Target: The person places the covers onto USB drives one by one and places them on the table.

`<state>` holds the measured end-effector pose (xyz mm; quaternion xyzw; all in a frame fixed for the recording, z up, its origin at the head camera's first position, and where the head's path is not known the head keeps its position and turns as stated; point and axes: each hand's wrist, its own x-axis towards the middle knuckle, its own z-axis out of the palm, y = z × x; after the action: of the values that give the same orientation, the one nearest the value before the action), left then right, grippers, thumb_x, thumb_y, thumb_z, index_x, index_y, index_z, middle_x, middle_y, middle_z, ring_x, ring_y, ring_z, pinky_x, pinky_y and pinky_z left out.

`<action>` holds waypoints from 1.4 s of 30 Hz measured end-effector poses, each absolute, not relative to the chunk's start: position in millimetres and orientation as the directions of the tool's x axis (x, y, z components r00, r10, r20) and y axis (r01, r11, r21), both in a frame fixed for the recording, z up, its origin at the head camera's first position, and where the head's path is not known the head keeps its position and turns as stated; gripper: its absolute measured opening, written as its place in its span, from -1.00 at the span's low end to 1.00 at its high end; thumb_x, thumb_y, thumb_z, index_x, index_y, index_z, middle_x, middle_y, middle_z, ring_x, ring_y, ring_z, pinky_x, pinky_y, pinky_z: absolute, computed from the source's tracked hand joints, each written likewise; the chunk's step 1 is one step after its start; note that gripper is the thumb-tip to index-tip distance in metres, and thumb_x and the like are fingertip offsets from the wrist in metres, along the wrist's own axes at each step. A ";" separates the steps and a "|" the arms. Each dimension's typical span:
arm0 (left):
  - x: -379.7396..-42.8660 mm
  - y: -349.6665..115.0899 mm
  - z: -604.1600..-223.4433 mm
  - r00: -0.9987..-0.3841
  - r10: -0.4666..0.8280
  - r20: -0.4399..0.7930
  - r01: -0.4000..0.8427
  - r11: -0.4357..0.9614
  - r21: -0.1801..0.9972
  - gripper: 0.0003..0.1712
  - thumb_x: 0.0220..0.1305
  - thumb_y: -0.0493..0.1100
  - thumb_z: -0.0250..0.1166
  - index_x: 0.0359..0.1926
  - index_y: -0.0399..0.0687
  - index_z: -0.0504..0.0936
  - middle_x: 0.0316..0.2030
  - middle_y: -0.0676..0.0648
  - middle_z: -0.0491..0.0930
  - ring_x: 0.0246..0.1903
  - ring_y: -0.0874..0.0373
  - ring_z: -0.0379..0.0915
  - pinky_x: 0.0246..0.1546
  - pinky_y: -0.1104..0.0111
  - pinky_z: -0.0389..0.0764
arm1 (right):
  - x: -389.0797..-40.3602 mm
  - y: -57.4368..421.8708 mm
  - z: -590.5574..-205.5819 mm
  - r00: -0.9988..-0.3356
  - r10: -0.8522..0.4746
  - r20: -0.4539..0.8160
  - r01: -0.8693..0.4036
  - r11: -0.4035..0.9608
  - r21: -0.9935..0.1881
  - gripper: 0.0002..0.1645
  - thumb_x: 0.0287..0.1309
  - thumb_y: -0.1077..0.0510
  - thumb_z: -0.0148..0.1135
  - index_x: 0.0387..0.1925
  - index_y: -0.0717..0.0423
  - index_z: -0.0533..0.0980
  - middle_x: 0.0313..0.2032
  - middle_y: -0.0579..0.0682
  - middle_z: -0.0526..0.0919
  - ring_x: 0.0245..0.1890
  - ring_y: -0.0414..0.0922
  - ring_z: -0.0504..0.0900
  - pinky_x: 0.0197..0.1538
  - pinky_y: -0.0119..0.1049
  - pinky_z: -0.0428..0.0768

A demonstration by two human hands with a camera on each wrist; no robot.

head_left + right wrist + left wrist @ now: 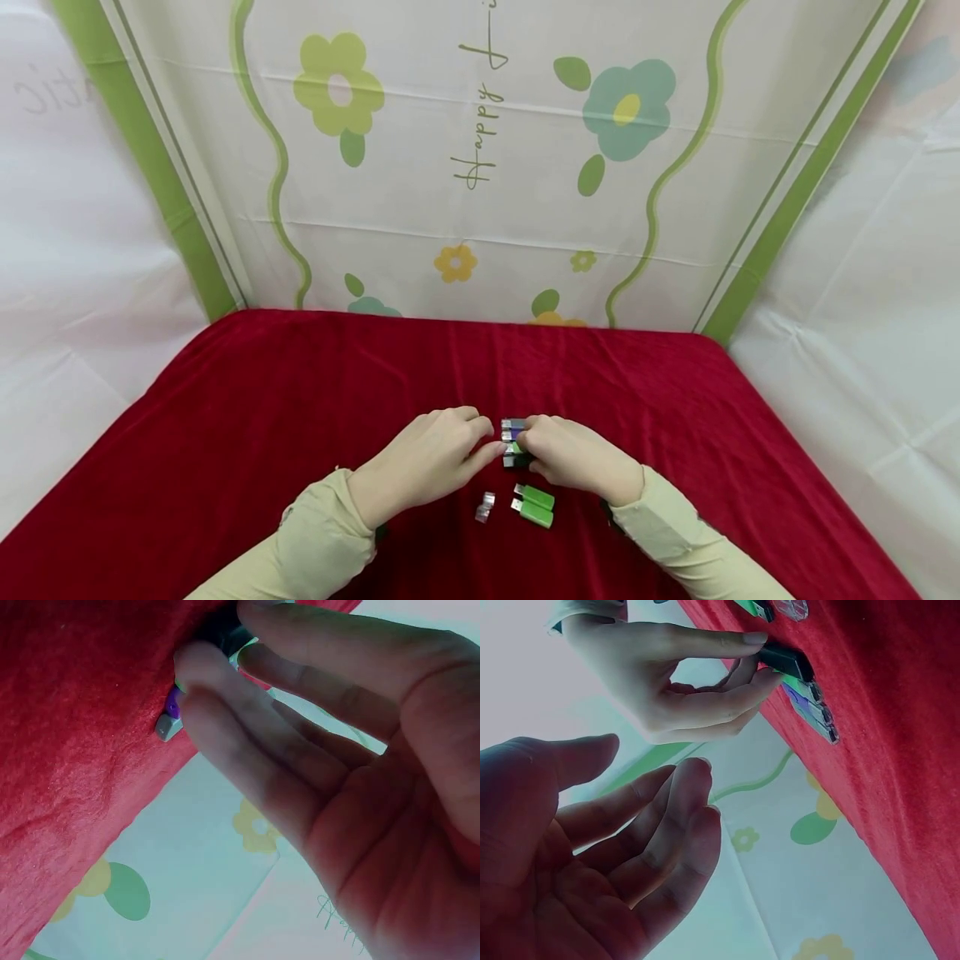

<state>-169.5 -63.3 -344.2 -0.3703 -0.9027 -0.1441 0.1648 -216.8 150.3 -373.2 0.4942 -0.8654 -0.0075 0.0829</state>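
Observation:
My right hand (573,450) pinches a black USB stick (786,660) between thumb and fingers, at the near end of a short row. Beside it in that row lie a green USB stick (515,448), a purple one (509,435) and a grey one (513,423), their clear-capped ends pointing left. The right fingers cover the other ends. Just left of the row is my left hand (427,458); in the left wrist view its fingers are loosely bent, with nothing between them and the thumb.
Two green USB sticks (534,512) with bare metal plugs lie nearer me on the red cloth (337,400). Left of them sit small clear caps (486,506). A white curtain with printed flowers (480,208) hangs behind the table's far edge.

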 end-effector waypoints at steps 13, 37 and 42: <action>-168.9 -61.4 -340.4 -0.668 0.629 0.397 0.717 0.686 0.120 -0.79 0.19 0.00 0.17 -0.50 0.04 0.52 -0.63 0.17 0.23 -0.70 0.36 0.14 -0.71 0.59 0.24 | -203.9 158.1 -346.6 -0.572 -0.817 0.074 -0.817 0.575 0.034 -0.81 -0.25 0.11 0.42 -0.65 -0.04 0.50 -0.62 -0.24 0.36 -0.68 -0.32 0.28 -0.61 -0.44 0.34; -168.2 -63.6 -341.6 -0.680 0.633 0.371 0.714 0.686 0.138 -0.77 0.18 -0.03 0.18 -0.58 0.08 0.46 -0.66 0.18 0.21 -0.71 0.35 0.13 -0.72 0.58 0.23 | -189.9 144.6 -359.5 -0.524 -0.852 0.002 -0.848 0.521 0.098 -0.52 -0.30 0.22 0.32 -0.90 -0.09 0.18 -0.85 -0.27 0.05 -0.75 -0.31 0.00 -0.71 -0.44 0.16; -168.6 -63.9 -342.6 -0.685 0.635 0.357 0.712 0.687 0.146 -0.77 0.18 -0.03 0.18 -0.58 0.08 0.45 -0.65 0.17 0.22 -0.70 0.35 0.14 -0.72 0.57 0.24 | -189.3 143.0 -360.6 -0.512 -0.859 0.026 -0.848 0.510 0.146 -0.55 -0.30 0.24 0.30 -0.89 -0.08 0.19 -0.83 -0.24 0.14 -0.78 -0.30 0.10 -0.71 -0.43 0.21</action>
<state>-168.6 -63.9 -342.6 -0.3710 -0.9076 -0.1375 0.1402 -189.3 143.0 -360.6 0.4916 -0.8676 -0.0573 0.0477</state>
